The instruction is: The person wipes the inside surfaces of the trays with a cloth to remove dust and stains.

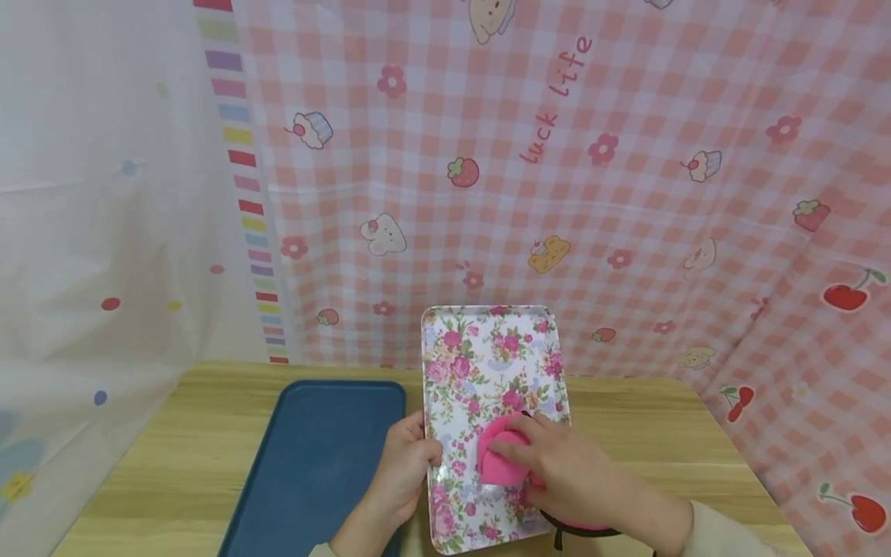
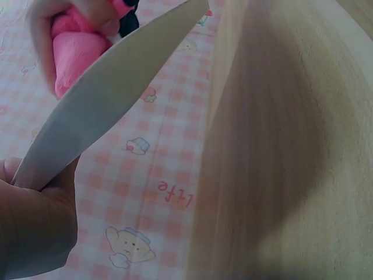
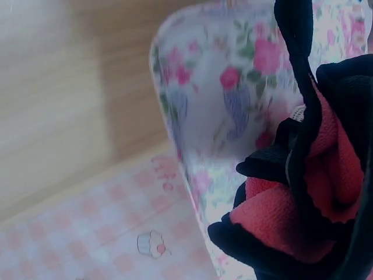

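Observation:
A white tray with a pink rose pattern (image 1: 497, 356) is held up, tilted, over the table in the head view. My left hand (image 1: 406, 464) grips its left edge, thumb on the patterned face. In my right hand (image 1: 567, 468) a pink cloth (image 1: 503, 460) with black edging is bunched up and lies against the tray's face. The left wrist view shows the tray's plain pale side (image 2: 111, 96) in my left hand (image 2: 41, 224). Folds of the cloth (image 3: 274, 216) and its black loop fill much of the right wrist view, where my right hand is hidden.
A dark blue tray (image 1: 327, 464) lies on the wooden table (image 1: 640, 433), left of the patterned tray. A pink checked cloth curtain (image 1: 418, 271) hangs behind the table and along the right. White fabric (image 1: 104, 232) hangs on the left.

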{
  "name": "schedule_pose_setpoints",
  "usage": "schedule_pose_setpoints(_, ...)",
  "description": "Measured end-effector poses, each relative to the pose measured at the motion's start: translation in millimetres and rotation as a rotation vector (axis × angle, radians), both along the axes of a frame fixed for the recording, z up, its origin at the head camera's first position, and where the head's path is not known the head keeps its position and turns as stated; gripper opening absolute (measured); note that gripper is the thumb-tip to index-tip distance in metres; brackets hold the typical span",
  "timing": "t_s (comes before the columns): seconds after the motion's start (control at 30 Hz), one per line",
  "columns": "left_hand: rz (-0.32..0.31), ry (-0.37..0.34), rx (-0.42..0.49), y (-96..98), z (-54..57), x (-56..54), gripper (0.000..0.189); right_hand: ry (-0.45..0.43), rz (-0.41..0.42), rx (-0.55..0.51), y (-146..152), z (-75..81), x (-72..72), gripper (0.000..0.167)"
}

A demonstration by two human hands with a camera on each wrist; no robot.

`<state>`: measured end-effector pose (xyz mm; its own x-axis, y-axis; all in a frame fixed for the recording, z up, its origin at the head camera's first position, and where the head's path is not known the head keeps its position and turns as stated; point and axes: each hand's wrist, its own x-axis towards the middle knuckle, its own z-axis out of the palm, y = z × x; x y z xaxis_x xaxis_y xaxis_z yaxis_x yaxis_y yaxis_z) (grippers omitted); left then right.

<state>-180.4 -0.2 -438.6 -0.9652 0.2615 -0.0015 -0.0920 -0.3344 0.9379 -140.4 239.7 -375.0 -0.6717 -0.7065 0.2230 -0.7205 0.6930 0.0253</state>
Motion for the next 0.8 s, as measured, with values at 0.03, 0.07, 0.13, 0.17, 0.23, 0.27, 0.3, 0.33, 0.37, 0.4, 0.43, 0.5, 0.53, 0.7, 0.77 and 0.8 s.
schedule_pose_setpoints(0.03,-0.002,-0.001,0.001,-0.2,-0.1,0.2,0.066,0.001,-0.01,0.002,0.8,1.8,-2.3,0.066)
schedule_pose_setpoints(0.07,-0.004,-0.001,0.002,-0.4,-0.3,0.4,0.066,0.006,-0.016,0.002,1.6,3.5,-4.5,0.066)
schedule_pose_setpoints(0.13,-0.008,0.001,-0.002,-0.7,-0.5,0.7,0.067,0.021,-0.021,0.0,3.1,7.0,-9.5,0.066)
schedule_pose_setpoints(0.17,-0.009,0.002,-0.004,-0.7,-0.4,0.9,0.067,0.034,-0.019,-0.001,3.8,8.7,-11.8,0.066)
schedule_pose_setpoints(0.23,-0.012,0.006,-0.008,-1.0,-0.4,1.3,0.068,0.05,-0.021,-0.008,4.7,12.3,-16.2,0.066)
schedule_pose_setpoints(0.27,-0.015,0.008,-0.011,-1.1,-0.4,1.5,0.069,0.057,-0.021,-0.011,4.9,14.0,-18.4,0.066)
schedule_pose_setpoints(0.3,-0.017,0.008,-0.012,-1.2,-0.4,1.7,0.069,0.061,-0.023,-0.015,4.8,15.9,-20.7,0.066)
schedule_pose_setpoints(0.33,-0.021,0.006,-0.013,-0.9,-0.2,1.7,0.07,0.061,-0.026,-0.018,4.6,17.8,-22.3,0.066)
schedule_pose_setpoints(0.37,-0.024,0.004,-0.012,-0.6,-0.1,1.7,0.069,0.061,-0.031,-0.021,4.3,19.8,-24.1,0.066)
schedule_pose_setpoints(0.4,-0.027,0.002,-0.012,-0.4,0.1,1.7,0.069,0.06,-0.036,-0.024,3.7,21.8,-26.3,0.065)
schedule_pose_setpoints(0.43,-0.029,0.0,-0.012,-0.1,0.3,1.7,0.069,0.056,-0.04,-0.028,2.8,23.7,-28.7,0.063)
schedule_pose_setpoints(0.5,-0.028,-0.006,-0.009,0.4,0.6,1.6,0.069,0.052,-0.049,-0.034,1.0,27.3,-33.7,0.062)
schedule_pose_setpoints(0.53,-0.026,-0.007,-0.008,0.5,0.6,1.7,0.07,0.053,-0.053,-0.036,0.3,28.9,-36.3,0.062)
schedule_pose_setpoints(0.7,-0.025,-0.002,-0.001,0.3,0.3,2.0,0.071,0.066,-0.077,-0.069,-0.8,36.9,-49.7,0.061)
schedule_pose_setpoints(0.77,-0.025,-0.001,-0.003,0.4,0.1,2.2,0.072,0.07,-0.084,-0.087,-0.5,40.1,-54.5,0.06)
schedule_pose_setpoints(0.8,-0.025,-0.002,-0.006,0.5,-0.1,2.6,0.071,0.072,-0.091,-0.093,-0.3,41.7,-56.9,0.06)
